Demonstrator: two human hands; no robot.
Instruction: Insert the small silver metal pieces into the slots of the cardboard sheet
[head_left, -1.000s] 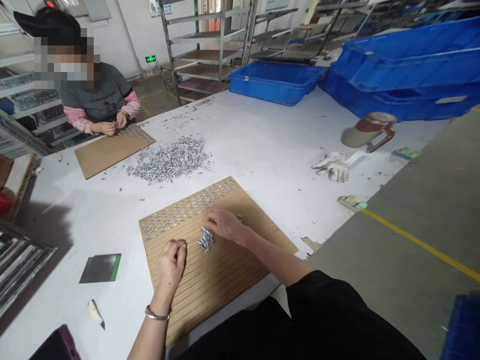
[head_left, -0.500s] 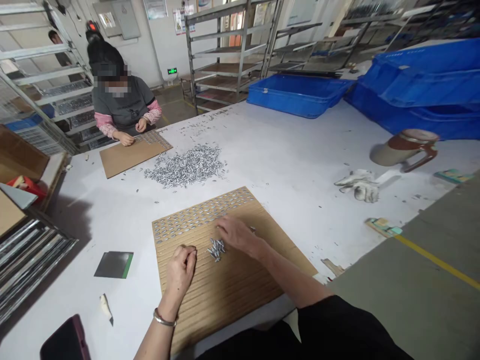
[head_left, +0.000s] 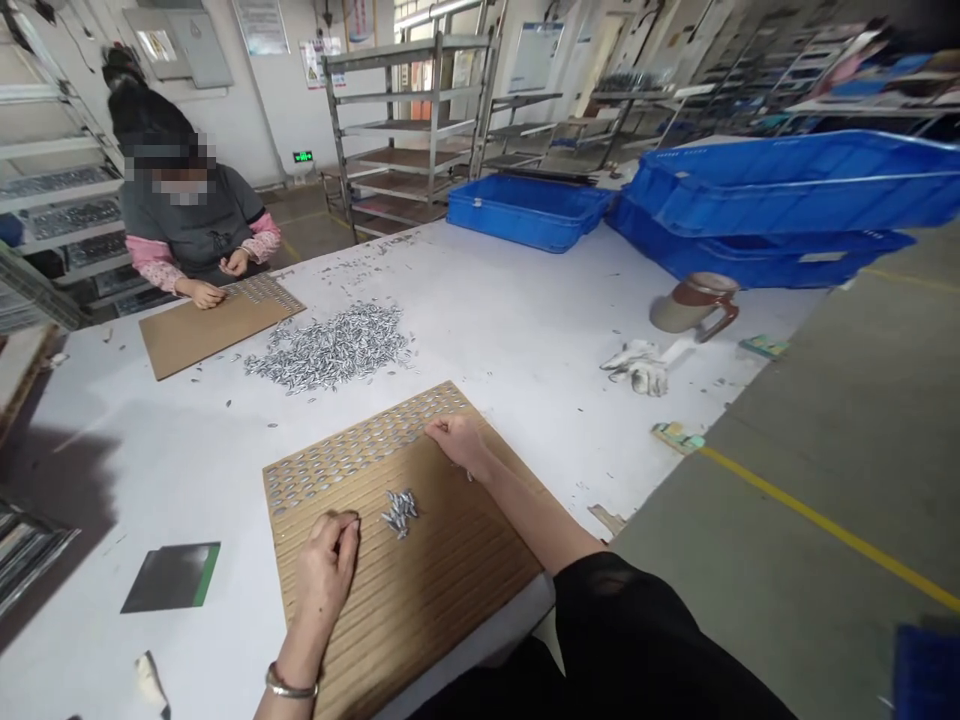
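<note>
A ridged brown cardboard sheet (head_left: 375, 610) lies before me, with rows of small silver leaf-shaped metal pieces (head_left: 352, 452) along its far edge. My right hand (head_left: 459, 442) is closed in a pinch at the right end of the nearest row; what its fingertips hold is hidden. On the sheet's left part rests my left hand (head_left: 324, 565), thumb and forefinger pressed together, their contents too small to make out. Between the hands sits a little heap of loose metal pieces (head_left: 400, 512). A far larger pile of such pieces (head_left: 330, 348) lies beyond the sheet.
Across the white table (head_left: 510, 320) a co-worker (head_left: 199, 230) handles another cardboard sheet (head_left: 195, 335). Blue crates (head_left: 532, 215), a mug (head_left: 694, 303) and crumpled white gloves (head_left: 637, 368) are at the right. A dark flat plate with a green edge (head_left: 171, 578) lies left.
The view has swung right, so the table's things sit further left. My right hand has moved along the rows toward the sheet's right edge. My left hand stays pinched over the sheet.
</note>
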